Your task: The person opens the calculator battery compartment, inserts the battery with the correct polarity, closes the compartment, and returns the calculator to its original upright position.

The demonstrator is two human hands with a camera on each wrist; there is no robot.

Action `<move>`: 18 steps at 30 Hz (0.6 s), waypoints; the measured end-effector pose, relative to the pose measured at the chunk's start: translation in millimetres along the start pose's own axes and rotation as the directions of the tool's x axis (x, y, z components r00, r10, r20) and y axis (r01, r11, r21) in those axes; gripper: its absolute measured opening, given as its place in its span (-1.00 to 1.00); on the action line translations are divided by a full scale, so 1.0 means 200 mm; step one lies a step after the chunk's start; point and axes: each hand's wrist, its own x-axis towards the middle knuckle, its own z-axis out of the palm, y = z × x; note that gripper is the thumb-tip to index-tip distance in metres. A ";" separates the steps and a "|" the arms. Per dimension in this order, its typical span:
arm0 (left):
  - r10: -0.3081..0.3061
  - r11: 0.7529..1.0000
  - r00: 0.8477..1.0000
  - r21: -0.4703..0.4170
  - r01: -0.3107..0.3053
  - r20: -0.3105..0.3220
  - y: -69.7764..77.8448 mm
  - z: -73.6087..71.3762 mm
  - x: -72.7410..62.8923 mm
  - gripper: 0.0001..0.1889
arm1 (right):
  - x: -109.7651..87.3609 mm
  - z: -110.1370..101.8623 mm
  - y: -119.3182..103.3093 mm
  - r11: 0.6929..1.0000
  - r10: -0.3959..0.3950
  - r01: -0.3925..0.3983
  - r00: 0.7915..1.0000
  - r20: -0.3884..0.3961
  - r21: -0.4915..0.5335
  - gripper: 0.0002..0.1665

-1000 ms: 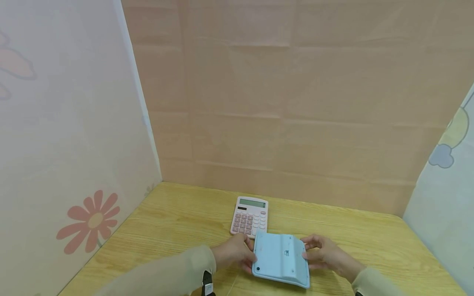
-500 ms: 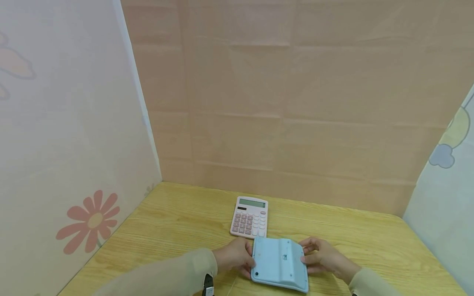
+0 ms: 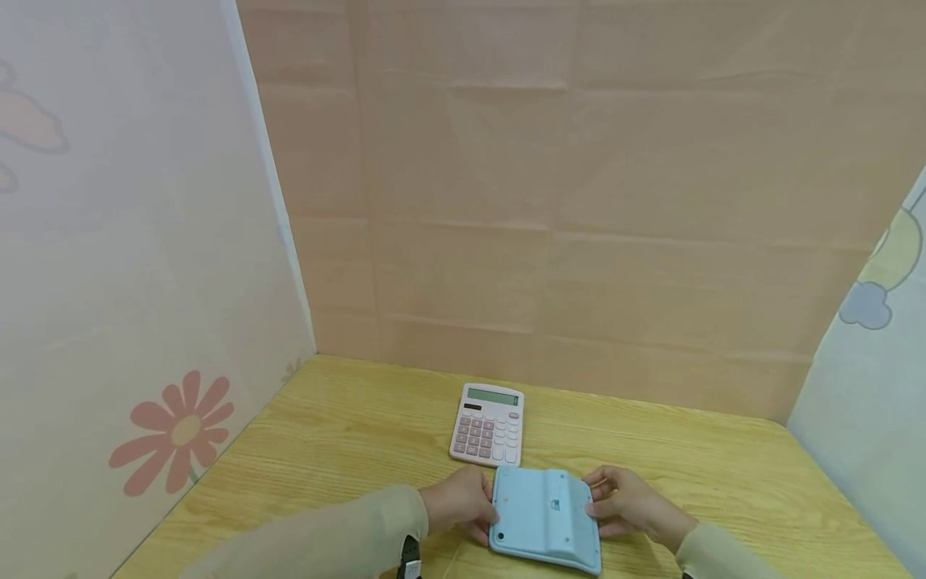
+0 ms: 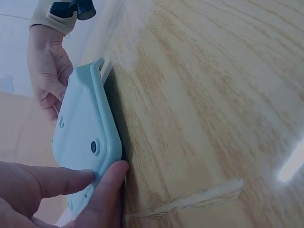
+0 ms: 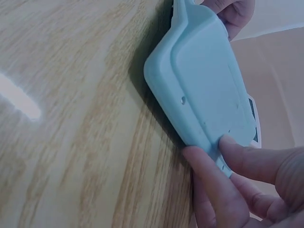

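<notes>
A light blue calculator (image 3: 530,515) is held back side up, its raised ridge toward the right and a dark round foot near one corner. My left hand (image 3: 466,503) pinches its left edge, thumb on the back and fingers beneath. On the opposite edge, my right hand (image 3: 625,503) grips it the same way, as the right wrist view also shows at the blue casing (image 5: 209,76). Both wrist views show it close over the table with a shadow under it; whether it touches is unclear. Its key side is hidden. Just beyond lies a pink calculator (image 3: 488,426), face up.
The wood-grain table (image 3: 347,434) runs back to a brown paper-like backdrop (image 3: 542,241). A pale panel with a red flower (image 3: 181,430) borders the left, and another printed panel (image 3: 861,418) the right. A strip of tape (image 4: 204,197) marks the tabletop.
Both hands have brought the blue calculator slightly toward me and lower, mostly in the first half second. More of the pink calculator's lower edge shows. The pink calculator has stayed in place.
</notes>
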 end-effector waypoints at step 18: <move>0.005 1.000 1.000 0.030 -0.004 -0.010 0.02 0.00 -0.01 -0.78 | -0.01 0.02 -0.03 0.999 0.027 -0.028 0.998 -0.054 -0.019 -0.51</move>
